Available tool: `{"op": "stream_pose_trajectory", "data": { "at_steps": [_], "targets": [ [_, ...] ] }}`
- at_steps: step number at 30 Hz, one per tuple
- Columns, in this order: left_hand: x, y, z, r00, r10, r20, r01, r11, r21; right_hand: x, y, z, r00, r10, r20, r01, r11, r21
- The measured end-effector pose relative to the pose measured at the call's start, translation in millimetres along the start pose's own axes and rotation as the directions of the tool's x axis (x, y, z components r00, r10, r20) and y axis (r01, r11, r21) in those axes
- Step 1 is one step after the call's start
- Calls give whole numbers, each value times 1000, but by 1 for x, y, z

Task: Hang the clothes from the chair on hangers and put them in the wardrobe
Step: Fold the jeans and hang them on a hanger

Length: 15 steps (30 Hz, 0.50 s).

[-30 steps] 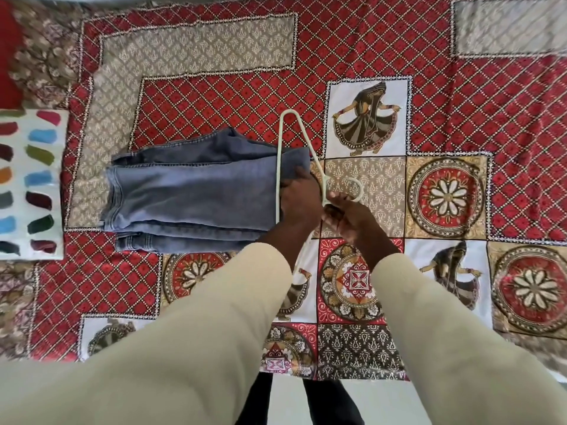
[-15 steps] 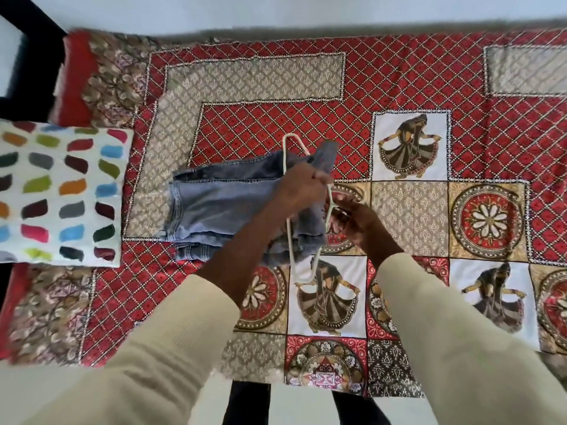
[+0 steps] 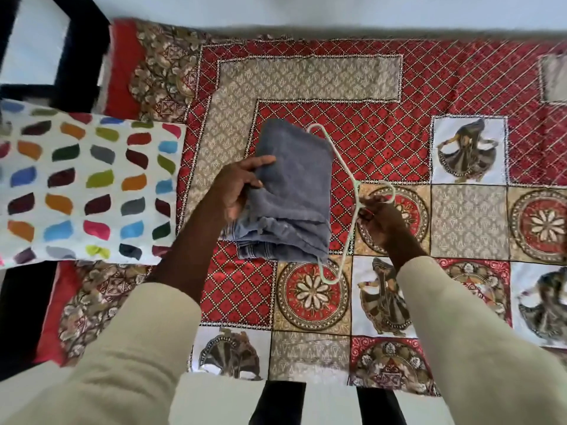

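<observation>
Folded blue-grey jeans [image 3: 294, 191] are draped over the bar of a pale green hanger [image 3: 343, 167], lifted a little above the patterned bedspread [image 3: 368, 87]. My left hand [image 3: 236, 188] grips the left side of the folded jeans, thumb on top. My right hand [image 3: 380, 222] pinches the hanger just under its hook, to the right of the jeans. The hanger's lower corner shows below the denim; its bar is hidden by the cloth. No chair or wardrobe is in sight.
A white pillow [image 3: 86, 188] with coloured leaf spots lies at the left of the bed. A black bed frame [image 3: 76, 50] stands at the top left against a pale wall. My dark trouser legs [image 3: 276, 403] show at the bed's near edge.
The jeans have come off the bedspread and folded over the hanger bar. My left hand shifted from the hanger to the jeans' left side. The view tilted up and left.
</observation>
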State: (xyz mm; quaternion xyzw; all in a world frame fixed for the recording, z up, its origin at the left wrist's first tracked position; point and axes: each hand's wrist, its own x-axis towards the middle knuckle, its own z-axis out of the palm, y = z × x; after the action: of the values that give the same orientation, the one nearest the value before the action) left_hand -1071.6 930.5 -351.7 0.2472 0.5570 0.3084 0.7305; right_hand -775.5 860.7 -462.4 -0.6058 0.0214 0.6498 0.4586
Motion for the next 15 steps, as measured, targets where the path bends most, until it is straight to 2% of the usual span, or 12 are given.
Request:
{"op": "stream_pose_trajectory", "data": {
  "at_steps": [6, 9, 11, 15],
  "targets": [
    [5, -39, -82, 991, -61, -121, 49, 994, -97, 2, 4, 26, 994, -36, -102, 42, 998, 56],
    [8, -53, -98, 989, -81, -126, 63, 988, -144, 3, 11, 38, 975, -64, -212, 75, 996, 46],
    [10, -56, -103, 985, -76, -157, 58, 992, -114, 0, 15, 41, 961, -73, -268, 87, 995, 41],
    [22, -43, -113, 975, 12, -223, -18, 999, -27, -3, 6, 47, 944, -156, -290, 155, 988, -28]
  ]
}}
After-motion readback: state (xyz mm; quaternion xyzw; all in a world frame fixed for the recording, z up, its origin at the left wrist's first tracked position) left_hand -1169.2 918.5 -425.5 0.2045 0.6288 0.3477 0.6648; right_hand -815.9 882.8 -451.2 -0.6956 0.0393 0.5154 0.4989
